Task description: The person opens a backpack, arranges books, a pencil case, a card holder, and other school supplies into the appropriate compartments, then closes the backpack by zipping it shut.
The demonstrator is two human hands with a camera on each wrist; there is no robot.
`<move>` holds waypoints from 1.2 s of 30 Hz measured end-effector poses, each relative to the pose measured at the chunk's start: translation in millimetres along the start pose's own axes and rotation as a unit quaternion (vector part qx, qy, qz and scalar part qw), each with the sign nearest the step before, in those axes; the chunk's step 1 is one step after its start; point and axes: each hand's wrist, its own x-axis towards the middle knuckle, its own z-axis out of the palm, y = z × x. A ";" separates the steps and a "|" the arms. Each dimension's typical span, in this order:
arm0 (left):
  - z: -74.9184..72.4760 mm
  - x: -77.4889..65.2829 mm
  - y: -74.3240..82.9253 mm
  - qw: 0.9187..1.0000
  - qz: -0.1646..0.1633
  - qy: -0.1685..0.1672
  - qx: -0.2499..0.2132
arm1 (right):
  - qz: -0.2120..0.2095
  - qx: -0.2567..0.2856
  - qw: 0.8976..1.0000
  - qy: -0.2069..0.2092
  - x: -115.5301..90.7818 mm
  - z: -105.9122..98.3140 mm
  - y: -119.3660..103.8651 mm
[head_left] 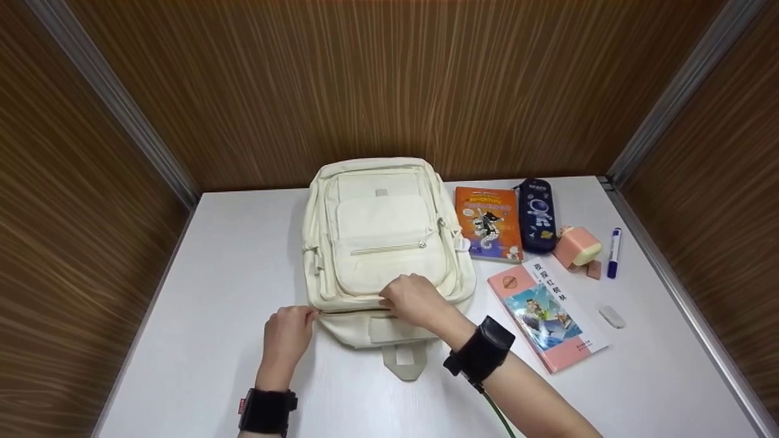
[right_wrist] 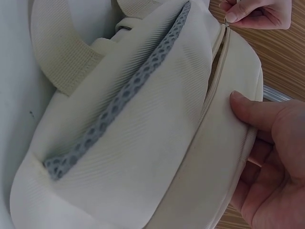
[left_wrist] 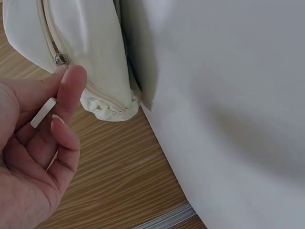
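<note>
A cream backpack (head_left: 383, 274) lies on the white table, its front pocket facing up and its top loop (head_left: 406, 370) toward me. My left hand (head_left: 288, 340) pinches the pull of the main zipper at the bag's near left corner. In the left wrist view, the metal slider (left_wrist: 61, 58) shows just past the fingertips, and a white tab (left_wrist: 44, 112) lies against the fingers. With thumb on one side and fingers curled round the other, my right hand (right_wrist: 271, 157) grips the bag's edge beside the zipper. A narrow gap (right_wrist: 217, 67) in the zipper shows between the hands.
Right of the bag lie an orange book (head_left: 487, 222), a dark blue astronaut pencil case (head_left: 538, 213), a pink-and-yellow block-shaped object (head_left: 577, 246), a marker (head_left: 614, 252), a pink-and-white book (head_left: 548, 316) and a small white eraser-like piece (head_left: 611, 316). Wood-patterned panels (head_left: 389, 91) enclose the table.
</note>
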 end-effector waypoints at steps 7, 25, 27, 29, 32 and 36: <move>2.4 8.0 -13.0 0.999 -0.035 0.006 0.031 | -0.011 -0.011 1.000 0.006 -1.2 -0.9 -0.5; 22.0 48.1 -40.9 0.997 -0.049 0.012 0.055 | -0.048 -0.007 0.999 0.012 -6.9 4.8 -0.6; 22.4 53.9 -41.9 0.997 -0.047 0.020 0.057 | -0.053 -0.006 0.999 0.014 -6.5 4.8 -0.6; 22.8 59.7 -43.3 0.997 -0.046 0.029 0.058 | -0.058 -0.006 0.998 0.016 -6.3 4.7 -0.7; 24.4 67.2 -45.1 0.997 -0.047 0.035 0.058 | -0.063 -0.011 0.998 0.019 -6.6 4.6 -0.6; 28.9 75.2 -48.1 0.997 -0.049 0.034 0.055 | -0.065 -0.014 0.998 0.020 -7.6 4.7 -0.4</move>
